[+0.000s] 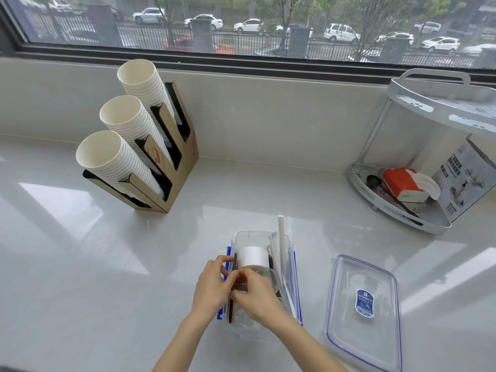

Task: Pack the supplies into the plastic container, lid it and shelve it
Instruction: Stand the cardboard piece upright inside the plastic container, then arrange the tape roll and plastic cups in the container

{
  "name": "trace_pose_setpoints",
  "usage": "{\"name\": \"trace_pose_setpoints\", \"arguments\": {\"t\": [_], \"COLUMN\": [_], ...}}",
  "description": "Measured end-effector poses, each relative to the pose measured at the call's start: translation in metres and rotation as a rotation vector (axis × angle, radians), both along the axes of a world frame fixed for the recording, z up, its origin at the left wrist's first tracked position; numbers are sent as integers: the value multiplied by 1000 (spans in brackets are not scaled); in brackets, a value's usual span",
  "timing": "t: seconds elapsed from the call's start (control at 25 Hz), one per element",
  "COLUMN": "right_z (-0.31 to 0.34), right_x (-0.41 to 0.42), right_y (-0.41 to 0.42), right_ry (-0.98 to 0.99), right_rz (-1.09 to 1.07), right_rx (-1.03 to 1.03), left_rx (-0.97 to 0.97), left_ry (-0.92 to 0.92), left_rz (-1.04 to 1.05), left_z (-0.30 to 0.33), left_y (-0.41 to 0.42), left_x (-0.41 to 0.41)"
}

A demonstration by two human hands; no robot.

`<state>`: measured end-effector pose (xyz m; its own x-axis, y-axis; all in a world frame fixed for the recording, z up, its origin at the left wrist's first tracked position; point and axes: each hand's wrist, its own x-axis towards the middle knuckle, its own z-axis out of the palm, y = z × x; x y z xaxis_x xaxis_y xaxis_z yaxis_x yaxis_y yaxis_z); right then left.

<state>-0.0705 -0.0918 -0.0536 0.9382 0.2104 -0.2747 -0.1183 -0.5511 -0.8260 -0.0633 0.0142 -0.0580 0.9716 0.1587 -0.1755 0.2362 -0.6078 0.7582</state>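
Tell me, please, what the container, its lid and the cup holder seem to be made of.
Container: clear, glossy plastic, apparently; its contents show through the walls.
Lid: the same clear plastic with a blue rim seal; the counter shows through.
Cup holder: brown cardboard, matte, with flat cut edges.

Container [264, 236] on worktop [80, 264], under the fingers [228, 277]; lid [365, 312] flat, right of them. Cup holder [166, 162] far left behind, shelf rack [418, 218] far right behind.
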Motion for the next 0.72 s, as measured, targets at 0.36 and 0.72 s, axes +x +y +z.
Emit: {"name": "trace_pose_setpoints", "arguments": {"t": [0.36, 0.72], "right_z": [18, 13], "right_x": [13, 13], "right_y": [-47, -57], "right_ry": [-201, -189], "right_rz": [-116, 9], "right_rx": [-110, -484], "left_rx": [165, 529], "left_ry": [-108, -110], "left_rz": [-17, -402], "left_z": [7, 2], "left_y": [-2, -15], "left_x": [-3, -13]}}
